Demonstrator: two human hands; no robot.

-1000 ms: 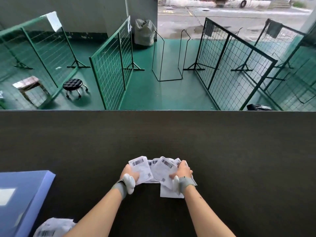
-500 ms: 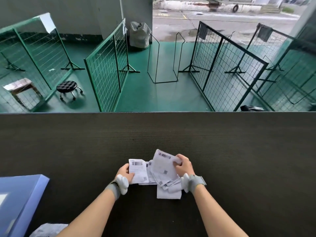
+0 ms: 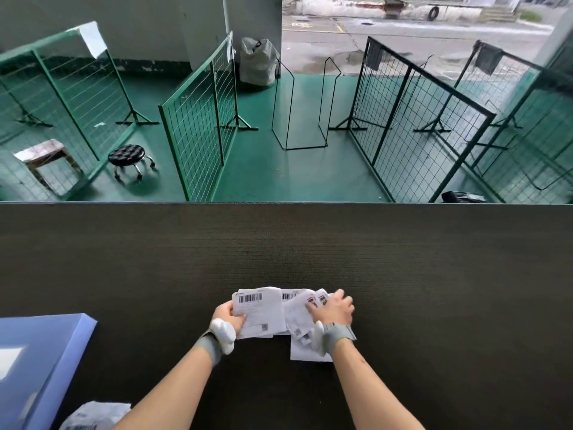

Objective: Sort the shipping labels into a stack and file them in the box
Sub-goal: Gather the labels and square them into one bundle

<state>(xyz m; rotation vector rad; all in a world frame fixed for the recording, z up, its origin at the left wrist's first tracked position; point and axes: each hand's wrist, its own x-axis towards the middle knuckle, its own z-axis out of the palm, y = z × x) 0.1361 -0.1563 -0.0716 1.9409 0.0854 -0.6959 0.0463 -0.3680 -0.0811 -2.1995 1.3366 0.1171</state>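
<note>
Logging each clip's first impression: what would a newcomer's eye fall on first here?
The white shipping labels fanned out on the dark table, near its front edge, with the left hand gripping one barcoded sheet and the right hand pressing the loose ones. Next, the blue box at the lower left, and green mesh fence panels beyond the table.

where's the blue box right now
In the head view the blue box sits at the lower left edge of the dark table, left of the left hand and the labels.
</note>
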